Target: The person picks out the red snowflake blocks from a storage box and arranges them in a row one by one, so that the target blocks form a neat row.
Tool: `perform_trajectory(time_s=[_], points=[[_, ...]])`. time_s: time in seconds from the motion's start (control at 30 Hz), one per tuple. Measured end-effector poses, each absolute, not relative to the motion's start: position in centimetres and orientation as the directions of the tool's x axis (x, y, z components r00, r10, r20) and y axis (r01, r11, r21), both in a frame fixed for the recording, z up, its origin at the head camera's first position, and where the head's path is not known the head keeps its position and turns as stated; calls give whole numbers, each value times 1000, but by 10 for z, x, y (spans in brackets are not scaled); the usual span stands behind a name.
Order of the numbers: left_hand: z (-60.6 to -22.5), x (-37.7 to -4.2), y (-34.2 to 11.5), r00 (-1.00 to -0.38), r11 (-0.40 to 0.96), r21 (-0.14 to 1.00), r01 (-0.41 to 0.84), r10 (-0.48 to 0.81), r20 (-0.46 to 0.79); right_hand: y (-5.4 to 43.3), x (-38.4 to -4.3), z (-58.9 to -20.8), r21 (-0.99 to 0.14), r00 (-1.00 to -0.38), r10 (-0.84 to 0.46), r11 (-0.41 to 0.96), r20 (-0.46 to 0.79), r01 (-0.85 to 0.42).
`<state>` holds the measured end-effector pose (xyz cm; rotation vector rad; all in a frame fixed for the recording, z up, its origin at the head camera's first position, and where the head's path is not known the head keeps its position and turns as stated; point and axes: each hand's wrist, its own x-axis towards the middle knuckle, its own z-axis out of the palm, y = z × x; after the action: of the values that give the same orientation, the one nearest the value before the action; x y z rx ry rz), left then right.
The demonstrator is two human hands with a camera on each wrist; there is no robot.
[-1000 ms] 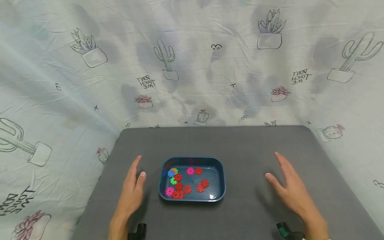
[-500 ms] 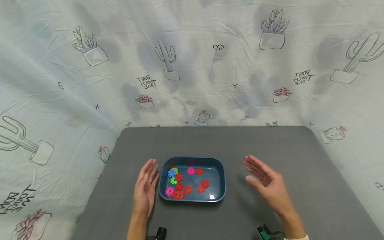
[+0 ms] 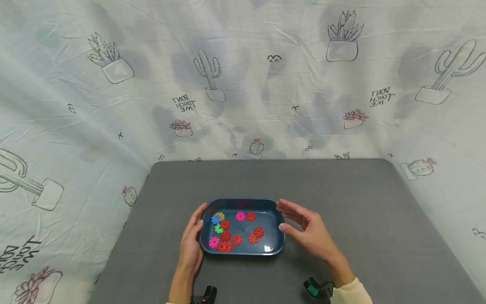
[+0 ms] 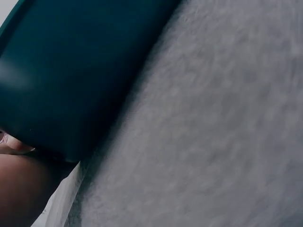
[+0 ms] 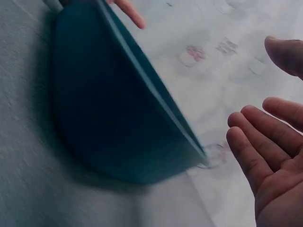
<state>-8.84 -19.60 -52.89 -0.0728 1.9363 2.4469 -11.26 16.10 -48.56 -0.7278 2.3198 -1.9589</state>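
One tray (image 3: 244, 227) of discs (image 3: 225, 236) sits between left hand (image 3: 191, 248) and right hand (image 3: 314, 235)

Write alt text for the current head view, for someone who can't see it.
A person's left hand and right hand flank a dark blue rectangular tray holding small notched discs, mostly red, others pink, green, blue and orange. The tray sits on a gray tabletop before a pale cloth backdrop printed with potted cacti and succulents.
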Motion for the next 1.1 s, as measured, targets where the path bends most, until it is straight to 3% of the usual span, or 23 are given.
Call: perform_trajectory(time_s=[0.3, 0.43, 0.77, 1.1], points=[[-533, -92, -198, -993, -144, 983, -113, 0, -114, 134, -121, -496, -900, -859, -466, 249, 213, -358], [-533, -93, -197, -992, -122, 985, -123, -15, -126, 128, -127, -491, -836, -842, -512, 379, 168, -397], [-534, -97, -202, -995, -30, 996, -84, -52, -85, 110, -146, -482, -668, -760, -646, 536, 69, -517], [-540, -99, -207, -994, -161, 981, -107, 40, -101, 91, -157, -488, -444, -689, -724, 608, 29, -658]])
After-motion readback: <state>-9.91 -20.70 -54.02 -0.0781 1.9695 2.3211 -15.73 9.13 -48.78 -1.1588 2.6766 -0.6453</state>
